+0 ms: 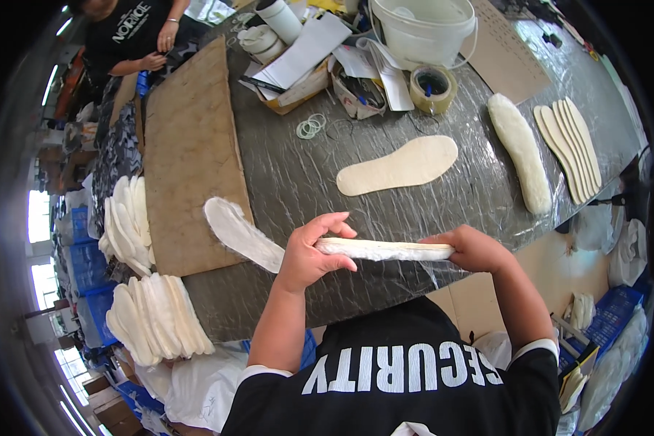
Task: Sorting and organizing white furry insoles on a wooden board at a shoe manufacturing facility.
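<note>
A small stack of cream insoles with fluffy white edges is held edge-on above the table's near edge. My left hand is closed round its left end, thumb below and fingers above. My right hand grips the right end, its fingertips partly hidden. How many layers are in the stack I cannot tell. Just left of my left hand lies a fleecy insole, one end hidden behind that hand. Beyond the stack, a flat cream insole rests on the plastic-covered table.
A fluffy insole and a fanned row of insoles lie at right. Brown board covers the left side, beside insole piles. A white bucket, tape rolls and papers stand far back. Another person is at far left.
</note>
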Available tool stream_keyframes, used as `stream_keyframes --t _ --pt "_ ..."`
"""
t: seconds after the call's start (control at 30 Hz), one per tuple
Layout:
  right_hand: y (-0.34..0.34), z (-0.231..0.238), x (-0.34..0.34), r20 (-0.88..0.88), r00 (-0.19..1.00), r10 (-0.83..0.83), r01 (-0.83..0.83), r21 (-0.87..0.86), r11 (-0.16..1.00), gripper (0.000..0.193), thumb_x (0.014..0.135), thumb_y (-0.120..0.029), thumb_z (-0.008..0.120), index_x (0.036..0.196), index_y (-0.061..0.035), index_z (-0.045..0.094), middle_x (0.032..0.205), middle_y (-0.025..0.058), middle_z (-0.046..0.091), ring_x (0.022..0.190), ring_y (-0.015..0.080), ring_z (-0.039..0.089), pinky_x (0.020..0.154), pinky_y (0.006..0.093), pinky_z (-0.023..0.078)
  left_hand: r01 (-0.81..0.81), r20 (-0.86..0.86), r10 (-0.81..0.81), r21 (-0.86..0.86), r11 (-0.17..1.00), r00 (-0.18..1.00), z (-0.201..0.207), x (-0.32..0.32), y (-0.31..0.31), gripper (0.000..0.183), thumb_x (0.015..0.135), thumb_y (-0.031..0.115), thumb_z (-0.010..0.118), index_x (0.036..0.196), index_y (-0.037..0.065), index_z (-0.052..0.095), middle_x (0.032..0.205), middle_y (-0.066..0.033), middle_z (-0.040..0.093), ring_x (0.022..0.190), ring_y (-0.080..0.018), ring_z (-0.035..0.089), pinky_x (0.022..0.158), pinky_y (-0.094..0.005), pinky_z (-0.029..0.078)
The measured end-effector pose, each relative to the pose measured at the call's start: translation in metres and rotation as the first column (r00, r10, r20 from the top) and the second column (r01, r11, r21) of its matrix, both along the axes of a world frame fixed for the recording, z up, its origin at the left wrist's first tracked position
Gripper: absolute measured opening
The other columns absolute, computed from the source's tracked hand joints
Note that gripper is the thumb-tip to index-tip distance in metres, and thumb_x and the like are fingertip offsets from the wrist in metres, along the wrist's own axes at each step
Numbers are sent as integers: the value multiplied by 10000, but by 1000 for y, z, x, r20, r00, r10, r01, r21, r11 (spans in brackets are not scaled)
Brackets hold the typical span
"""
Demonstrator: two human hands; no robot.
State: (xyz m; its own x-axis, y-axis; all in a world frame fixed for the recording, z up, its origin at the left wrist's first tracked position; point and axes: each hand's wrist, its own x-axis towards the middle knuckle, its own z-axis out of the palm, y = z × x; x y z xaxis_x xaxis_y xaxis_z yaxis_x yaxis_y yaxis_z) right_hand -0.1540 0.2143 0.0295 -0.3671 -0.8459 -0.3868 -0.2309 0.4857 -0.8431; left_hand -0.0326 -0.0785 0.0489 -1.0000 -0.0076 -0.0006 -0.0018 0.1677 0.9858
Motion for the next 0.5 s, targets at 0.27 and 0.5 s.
stream_keyframes --t 0.27,0.5 --pt "0 8 13 49 992 -118 123 -113 986 554 686 94 445 1184 -93 602 1000 183 653 886 325 633 845 337 461 -22 -86 45 260 965 995 10 6 -11 426 729 180 774 1071 -13 609 1024 -73 622 882 -123 588 782 -241 463" --pt "-18 28 0 -47 993 -104 96 -154 983 448 723 -29 634 1169 -69 604 966 180 659 854 316 635 795 367 478 -365 -95 398 254 896 912 -1 5 -20 166 831 80 663 961 -18 629 931 -109 659 829 -166 609 790 -288 482"
